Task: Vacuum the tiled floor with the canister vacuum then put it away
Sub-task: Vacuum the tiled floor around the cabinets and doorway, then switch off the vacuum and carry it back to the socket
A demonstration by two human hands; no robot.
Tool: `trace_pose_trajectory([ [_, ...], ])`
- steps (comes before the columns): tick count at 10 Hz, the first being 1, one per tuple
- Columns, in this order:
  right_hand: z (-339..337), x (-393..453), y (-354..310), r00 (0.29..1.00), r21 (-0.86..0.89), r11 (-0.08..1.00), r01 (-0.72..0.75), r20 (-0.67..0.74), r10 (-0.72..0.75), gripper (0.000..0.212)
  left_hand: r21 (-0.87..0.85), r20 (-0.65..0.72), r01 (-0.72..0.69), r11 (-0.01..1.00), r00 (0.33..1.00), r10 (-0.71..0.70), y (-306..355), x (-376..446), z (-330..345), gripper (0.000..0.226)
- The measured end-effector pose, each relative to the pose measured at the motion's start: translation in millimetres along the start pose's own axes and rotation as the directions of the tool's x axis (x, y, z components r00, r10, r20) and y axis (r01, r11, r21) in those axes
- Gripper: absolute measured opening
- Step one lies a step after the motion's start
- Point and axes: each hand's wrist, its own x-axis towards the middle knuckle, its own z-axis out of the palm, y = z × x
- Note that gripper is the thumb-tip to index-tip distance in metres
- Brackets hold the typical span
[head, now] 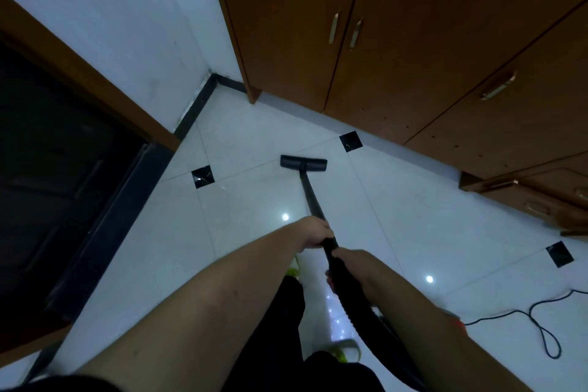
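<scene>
The black vacuum floor head (304, 163) lies flat on the white tiled floor (254, 143), a short way in front of the wooden cabinets. A black wand (310, 196) runs back from it to my hands. My left hand (315, 232) grips the wand higher up. My right hand (351, 267) grips the ribbed black hose (359, 305) just behind it. The hose drops behind my right forearm, which hides the canister apart from a small red patch (458, 325).
Brown wooden cabinets (397, 41) line the far and right side, with a low drawer unit (541, 194) jutting out. A dark doorway (57, 169) with a black threshold is at left. A black power cord (541, 318) loops on the floor at right. My shoes are below.
</scene>
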Motion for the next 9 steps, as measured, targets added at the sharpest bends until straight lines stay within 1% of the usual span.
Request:
trace_pose_trajectory([
  [1, -21.0, -16.8, 37.9, 0.999, -0.018, 0.999, -0.042, 0.013, 0.042, 0.029, 0.096, 0.148, -0.014, 0.995, 0.989, 0.0, -4.5, -13.0, 40.3, 0.037],
  [2, -38.6, -29.8, 78.8, 0.994, -0.03, 0.996, -0.089, 0.053, 0.091, 0.026, 0.125, 0.211, -0.024, 0.992, 0.978, -0.003, -6.5, -29.2, 78.3, 0.035],
  [3, -53.7, -39.9, 117.1, 0.995, -0.018, 0.997, -0.074, 0.073, 0.075, 0.019, 0.15, 0.221, -0.024, 0.988, 0.975, -0.009, -10.2, -39.1, 112.0, 0.036],
  [4, -70.3, -53.3, 155.2, 0.996, -0.005, 0.999, -0.036, 0.084, 0.036, 0.015, 0.044, 0.172, 0.061, 0.997, 0.983, -0.068, 3.2, -55.5, 157.7, 0.042],
  [5, -92.7, -59.1, 192.4, 0.998, -0.032, 0.999, -0.02, 0.057, 0.022, 0.018, 0.014, 0.144, 0.132, 0.991, 0.981, -0.133, 8.0, -65.2, 196.1, 0.043],
  [6, -119.8, -67.9, 224.5, 0.999, -0.136, 0.991, 0.002, 0.039, 0.003, 0.025, 0.118, 0.171, 0.006, 0.993, 0.985, -0.027, 4.2, -76.9, 243.6, 0.044],
  [7, -146.7, -81.2, 247.1, 0.997, -0.232, 0.972, 0.033, 0.076, -0.015, 0.025, 0.203, 0.074, 0.024, 0.979, 0.996, -0.04, 11.1, -88.6, 280.1, 0.053],
  [8, -165.5, -98.9, 262.1, 0.988, -0.427, 0.899, 0.098, 0.149, -0.037, 0.041, 0.362, 0.067, -0.044, 0.931, 0.998, 0.021, 17.5, -99.1, 309.4, 0.066],
  [9, -177.8, -124.5, 268.5, 0.982, -0.711, 0.677, 0.188, 0.146, -0.119, 0.044, 0.413, 0.118, -0.118, 0.903, 0.99, 0.075, 29.3, -102.7, 330.8, 0.072],
])
